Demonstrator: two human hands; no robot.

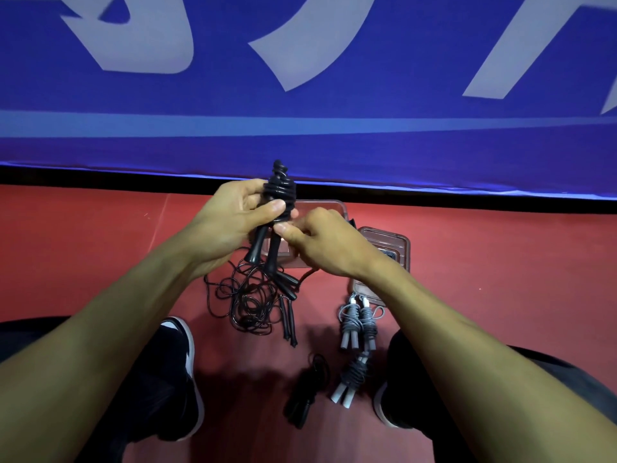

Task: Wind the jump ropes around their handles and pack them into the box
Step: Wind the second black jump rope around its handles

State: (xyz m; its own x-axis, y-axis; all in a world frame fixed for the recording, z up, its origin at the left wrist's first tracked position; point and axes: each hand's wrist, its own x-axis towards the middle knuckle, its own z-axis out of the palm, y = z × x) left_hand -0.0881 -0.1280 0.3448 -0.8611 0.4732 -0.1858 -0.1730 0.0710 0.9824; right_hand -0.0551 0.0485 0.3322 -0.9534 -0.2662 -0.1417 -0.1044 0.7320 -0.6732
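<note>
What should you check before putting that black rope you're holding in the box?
1. Black rope wound round its handles: ok.
2. Left hand grips the bundle: ok.
3. Rope end tucked by right hand: cannot tell, fingers hide it.
4. Clear box within reach: ok.
5. Room in box: cannot tell, hands hide it.
6. Loose black ropes on floor wound: not ok.

Red floor [100,248], blue banner [334,105] with pale lettering, black baseboard [434,195]
</note>
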